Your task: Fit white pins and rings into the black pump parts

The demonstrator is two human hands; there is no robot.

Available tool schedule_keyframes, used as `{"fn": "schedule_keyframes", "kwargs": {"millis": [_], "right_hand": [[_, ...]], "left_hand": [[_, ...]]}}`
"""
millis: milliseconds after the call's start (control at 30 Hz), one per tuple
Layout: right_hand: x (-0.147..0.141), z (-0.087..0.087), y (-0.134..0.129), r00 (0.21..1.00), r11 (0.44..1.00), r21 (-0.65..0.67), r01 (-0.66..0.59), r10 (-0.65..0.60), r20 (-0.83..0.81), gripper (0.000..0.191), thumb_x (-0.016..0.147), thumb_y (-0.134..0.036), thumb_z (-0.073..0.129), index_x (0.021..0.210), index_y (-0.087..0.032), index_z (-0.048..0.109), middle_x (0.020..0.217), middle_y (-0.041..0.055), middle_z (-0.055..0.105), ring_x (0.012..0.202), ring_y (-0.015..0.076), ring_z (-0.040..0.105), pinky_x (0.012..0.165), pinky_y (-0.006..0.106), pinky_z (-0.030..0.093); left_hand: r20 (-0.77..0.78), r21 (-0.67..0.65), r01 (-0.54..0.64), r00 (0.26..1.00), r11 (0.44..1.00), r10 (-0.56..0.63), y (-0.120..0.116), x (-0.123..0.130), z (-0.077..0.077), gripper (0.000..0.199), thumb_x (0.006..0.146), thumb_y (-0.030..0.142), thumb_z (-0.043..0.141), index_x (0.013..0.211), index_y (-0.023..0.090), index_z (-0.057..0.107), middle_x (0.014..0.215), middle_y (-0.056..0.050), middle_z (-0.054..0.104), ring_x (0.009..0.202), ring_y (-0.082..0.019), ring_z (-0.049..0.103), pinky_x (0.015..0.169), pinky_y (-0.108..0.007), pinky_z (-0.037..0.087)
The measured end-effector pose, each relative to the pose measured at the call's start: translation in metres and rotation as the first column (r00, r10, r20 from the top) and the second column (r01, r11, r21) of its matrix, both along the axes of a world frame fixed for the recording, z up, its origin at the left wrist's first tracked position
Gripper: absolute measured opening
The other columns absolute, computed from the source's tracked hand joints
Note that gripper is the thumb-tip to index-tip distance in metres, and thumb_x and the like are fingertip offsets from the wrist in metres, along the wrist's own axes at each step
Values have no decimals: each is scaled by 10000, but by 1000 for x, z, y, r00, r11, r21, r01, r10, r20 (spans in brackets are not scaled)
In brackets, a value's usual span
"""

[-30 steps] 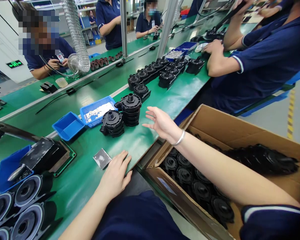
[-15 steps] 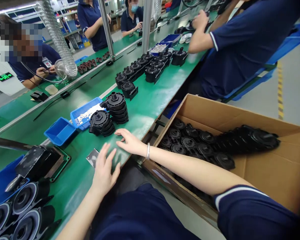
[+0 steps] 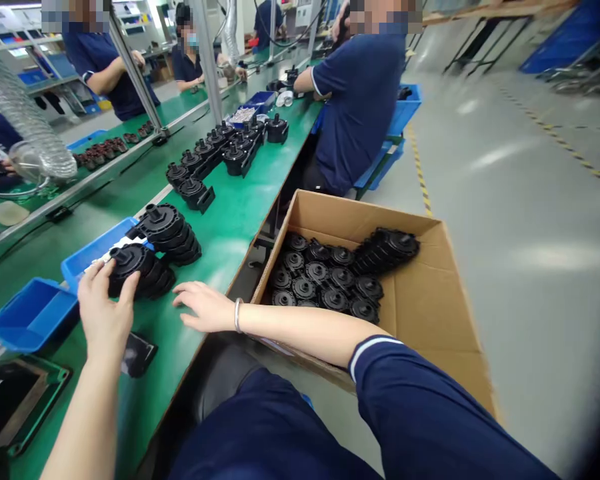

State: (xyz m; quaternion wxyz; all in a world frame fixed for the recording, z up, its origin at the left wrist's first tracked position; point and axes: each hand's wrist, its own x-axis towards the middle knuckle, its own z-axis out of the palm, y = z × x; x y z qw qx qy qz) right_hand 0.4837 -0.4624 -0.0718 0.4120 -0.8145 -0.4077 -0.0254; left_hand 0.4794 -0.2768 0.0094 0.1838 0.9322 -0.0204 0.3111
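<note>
While the left hand (image 3: 103, 310) is reaching over the near stack of black housings (image 3: 153, 277), its thumb and fingers are curving, parted, around the near side of the top housing (image 3: 130, 259); I cannot tell whether they are gripping it. The right hand (image 3: 205, 307) is holding nothing, its fingers loosely spread just beside that stack, over the green bench (image 3: 240, 220). The stack is leaning, and a taller stack (image 3: 175, 233) is standing just behind it, so an off-centre pull could be sending pieces sliding or knocking its neighbour. The blue tray (image 3: 77, 263) of white bits is sitting close by, so a swinging housing or a dragging fingertip could be scattering them.
</note>
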Motion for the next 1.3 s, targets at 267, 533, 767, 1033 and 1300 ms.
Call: {"fn": "schedule_keyframes", "kwargs": {"millis": [267, 533, 767, 1033, 1300], "right_hand": [[13, 14, -111, 877, 797, 489, 355, -465, 123, 112, 945, -172, 486, 1016, -176, 572, 1069, 80, 581, 1073, 182, 549, 956, 336, 476], [60, -100, -300, 310, 351, -258, 900, -932, -189, 272, 844, -172, 642, 1101, -111, 578, 1121, 146, 544, 940, 230, 602, 956, 435, 473], [68, -180, -342, 226, 270, -632, 727, -962, -152, 251, 970, -340, 600, 1123, -141, 616, 1063, 66, 632, 951, 187, 621, 891, 397, 522], [72, -183, -356, 270, 196, -660, 725, -963, 11, 217, 962, -244, 545, 1144, -155, 624, 1000, 90, 670, 948, 218, 629, 879, 362, 481], [63, -189, -360, 325, 241, -661, 710, -946, 4, 191, 912, -229, 564, 1081, -195, 645, 878, 57, 685, 853, 218, 644, 800, 299, 474]], "left_hand": [[31, 101, -26, 999, 995, 23, 5, -17, 2, 687, 877, 417, 611, 1381, -27, 470, 1414, -284, 434, 1380, -400, 372, 1167, -546, 304], [-38, 268, 338, 939, 902, -341, -34, -100, -52, 721, 776, 220, 746, 1428, 221, 439, 1465, -191, 415, 1330, -412, 449, 1064, -596, 412], [-202, 290, 444, 894, 848, -399, -44, -99, -70, 715, 793, 264, 741, 1429, 162, 430, 1425, -249, 440, 1349, -420, 431, 1059, -549, 411], [-245, 225, 442, 888, 868, -389, -47, -97, -69, 745, 813, 237, 716, 1474, 185, 376, 1428, -220, 450, 1358, -387, 437, 1075, -533, 424], [-279, 188, 448, 878, 874, -390, -48, -95, -68, 730, 817, 225, 712, 1466, 164, 383, 1425, -225, 456, 1358, -383, 439, 1072, -538, 438]]}}
